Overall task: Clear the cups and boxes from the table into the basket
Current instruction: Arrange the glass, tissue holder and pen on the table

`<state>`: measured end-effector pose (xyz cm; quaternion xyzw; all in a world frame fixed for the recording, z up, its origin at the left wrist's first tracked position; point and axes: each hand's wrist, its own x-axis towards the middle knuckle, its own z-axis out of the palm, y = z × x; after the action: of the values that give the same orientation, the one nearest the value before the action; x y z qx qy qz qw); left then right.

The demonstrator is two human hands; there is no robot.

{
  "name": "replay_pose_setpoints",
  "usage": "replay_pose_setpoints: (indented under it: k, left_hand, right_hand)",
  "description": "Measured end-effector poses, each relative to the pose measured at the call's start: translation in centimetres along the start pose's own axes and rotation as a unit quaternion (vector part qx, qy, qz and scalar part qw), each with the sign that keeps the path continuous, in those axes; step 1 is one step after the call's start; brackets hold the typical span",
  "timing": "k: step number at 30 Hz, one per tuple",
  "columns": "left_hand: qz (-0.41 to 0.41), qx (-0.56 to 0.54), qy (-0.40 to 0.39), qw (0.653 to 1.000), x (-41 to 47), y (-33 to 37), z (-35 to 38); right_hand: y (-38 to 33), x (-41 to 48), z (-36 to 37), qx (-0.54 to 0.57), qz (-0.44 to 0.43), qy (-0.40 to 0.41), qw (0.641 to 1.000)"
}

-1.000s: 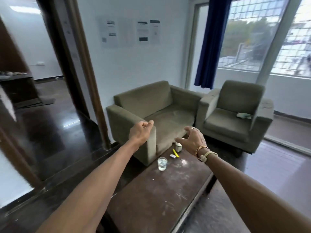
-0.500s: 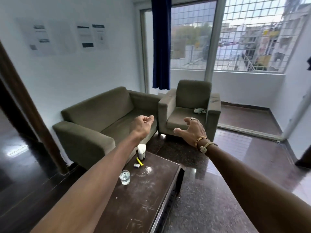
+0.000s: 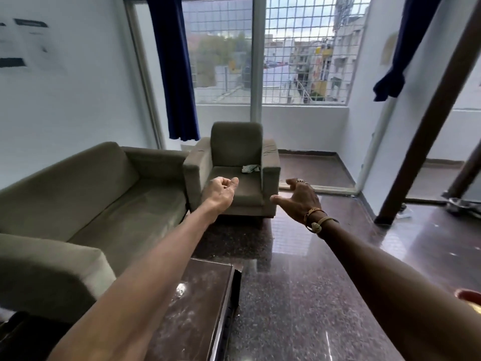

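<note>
Matt cloth armchair (image 3: 235, 162), glossy speckled stone floor (image 3: 299, 295), scuffed glossy table (image 3: 197, 303).

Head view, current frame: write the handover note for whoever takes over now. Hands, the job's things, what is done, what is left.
Left hand: loosely curled, empty, raised in the air toward the olive-green armchair.
Right hand: open, fingers spread, empty, raised.
Dark brown dusty coffee table: only its right end shows; the left forearm covers the rest. No cups, boxes or basket visible. A red-and-yellow object cut by the right frame edge cannot be identified.
Done: nothing shown as cleared.
Left: locate the basket, look back at the table, clear everything.
</note>
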<state>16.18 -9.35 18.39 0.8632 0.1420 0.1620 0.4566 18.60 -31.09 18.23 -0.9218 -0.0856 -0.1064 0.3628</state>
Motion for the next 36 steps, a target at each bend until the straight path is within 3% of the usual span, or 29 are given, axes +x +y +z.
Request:
replay_pose_setpoints:
  k: [8,19,28,36]
  left_hand:
    - [0.016,-0.009,-0.04,0.999,5.4,2.6,5.5]
    - [-0.007,0.006,-0.03,1.0,12.0,3.4,15.3]
    - [-0.033,0.009,0.004,0.999,17.3,3.4,16.0]
    - [-0.081,0.004,0.034,0.996,21.8,-2.2,13.9]
  right_hand:
    - [3.6,5.4,-1.9,0.006,0.036,0.051,0.998]
    - [11.6,14.8,-1.7,-0.004,0.038,0.021,0.999]
    - [11.5,22.1,0.4,0.017,0.01,-0.014,1.0]
    - [9.6,26.3,7.8,0.015,-0.008,-0.071,0.997]
